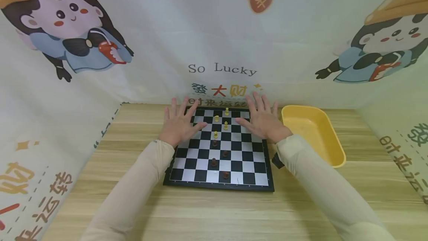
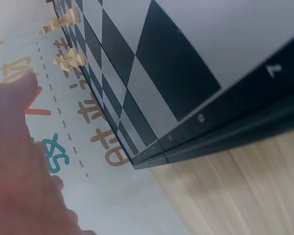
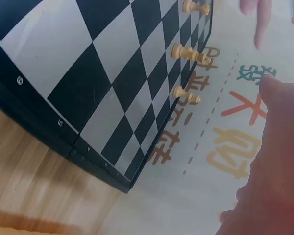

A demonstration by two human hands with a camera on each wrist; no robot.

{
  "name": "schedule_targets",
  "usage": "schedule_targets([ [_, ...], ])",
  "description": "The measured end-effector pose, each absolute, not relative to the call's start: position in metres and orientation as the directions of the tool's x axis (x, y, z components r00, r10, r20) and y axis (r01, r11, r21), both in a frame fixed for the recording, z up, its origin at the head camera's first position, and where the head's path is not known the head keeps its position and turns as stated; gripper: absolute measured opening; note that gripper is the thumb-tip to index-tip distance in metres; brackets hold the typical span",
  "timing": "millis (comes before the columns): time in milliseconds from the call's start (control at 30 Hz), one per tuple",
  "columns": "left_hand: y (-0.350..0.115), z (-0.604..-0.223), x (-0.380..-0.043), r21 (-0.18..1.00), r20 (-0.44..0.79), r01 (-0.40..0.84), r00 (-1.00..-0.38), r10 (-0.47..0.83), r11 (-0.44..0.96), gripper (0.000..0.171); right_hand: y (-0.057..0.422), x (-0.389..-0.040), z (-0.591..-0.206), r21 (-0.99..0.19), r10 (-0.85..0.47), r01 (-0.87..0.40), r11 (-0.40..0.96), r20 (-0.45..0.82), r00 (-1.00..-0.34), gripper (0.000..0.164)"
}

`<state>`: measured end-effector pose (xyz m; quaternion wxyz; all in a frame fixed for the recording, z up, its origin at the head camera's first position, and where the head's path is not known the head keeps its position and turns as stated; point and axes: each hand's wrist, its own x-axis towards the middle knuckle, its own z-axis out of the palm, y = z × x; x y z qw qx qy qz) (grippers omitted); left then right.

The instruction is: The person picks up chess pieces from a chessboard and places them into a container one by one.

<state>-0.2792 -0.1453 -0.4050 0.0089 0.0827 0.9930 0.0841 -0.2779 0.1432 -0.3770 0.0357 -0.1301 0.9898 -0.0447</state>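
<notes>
Both our hands, left (image 1: 178,126) and right (image 1: 264,122), lie flat-fingered and holding nothing over the board's (image 1: 200,174) far corners; we'd avoid bumping the pawns (image 1: 216,118).

Makeshift recording booth, cartoon-printed cloth backdrop (image 1: 214,40), wooden table (image 1: 214,211)

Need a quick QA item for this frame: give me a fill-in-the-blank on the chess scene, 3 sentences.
1. Both hands, left hand and right hand, have their fingers ____ over the far end of the board.
2. The yellow tray sits to the ____ of the board.
3. On the board stand four light pieces and ____ dark pieces.

Missing words: spread; right; four
</notes>
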Motion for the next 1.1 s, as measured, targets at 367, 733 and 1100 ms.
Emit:
schedule_targets([
  [367,-0.155,-0.407,-0.273,0.166,-0.095,0.188,-0.974,0.205,0.968,0.095,0.141,-0.267,-0.379,-0.176,-0.33,-0.322,0.93,-0.02,-0.944,0.095],
  [733,-0.163,-0.414,-0.266,0.146,-0.147,0.159,-0.973,0.18,0.977,0.097,0.134,-0.247,-0.383,-0.256,-0.457,-0.439,0.861,-0.011,-0.89,0.091],
  [1100,-0.163,-0.417,-0.262,0.15,-0.214,0.129,-0.964,0.16,0.98,0.099,0.129,-0.229,-0.385,-0.288,-0.481,-0.449,0.846,-0.044,-0.876,0.089],
])
